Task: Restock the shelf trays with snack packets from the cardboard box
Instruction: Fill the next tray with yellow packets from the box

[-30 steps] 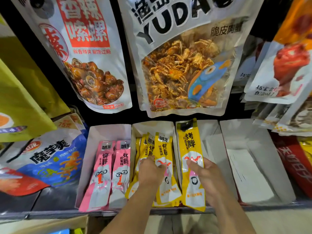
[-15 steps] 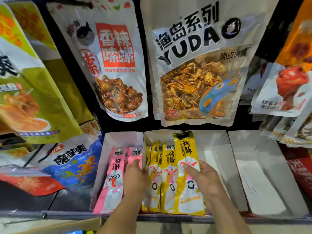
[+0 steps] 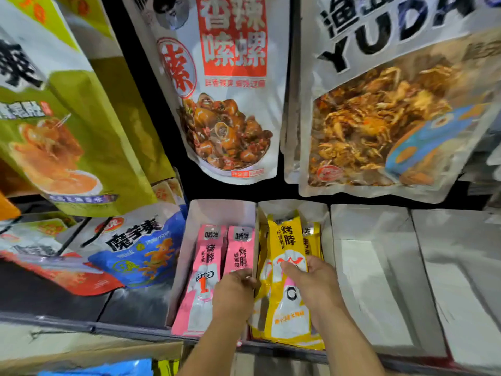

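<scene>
Packet seating, judging by the scene: right hand [image 3: 315, 283] pressed on the front yellow packet [image 3: 287, 280], fingers laid over its face and seemingly gripping it, inside the second white tray [image 3: 294, 208]. Left hand [image 3: 234, 290] curled at the thin divider [image 3: 254, 240] between that tray and the pink one; cannot tell whether pinching the divider, touching a packet, or merely resting there. Best done by sliding the yellow packet straight back and down behind the row's front edge, keeping it upright and flush with the other yellow packets [image 3: 311, 240] beside it, while bracing the divider so as not to bow it into the pink packets [image 3: 207, 267]. Worth watching the packet's lower end, overhanging the shelf lip [image 3: 122, 328].

Edges: tray walls thin and soft-looking, likely to buckle under side pressure. Hanging bags, the snail bag [image 3: 230, 90] and the crab bag [image 3: 379, 118], close above the trays' back, so lifting high risks brushing them. Open room: two empty trays [image 3: 379, 267] to the right, free for the next packets. Cardboard box [image 3: 89, 354] low at the left, below the shelf, within easy reach
</scene>
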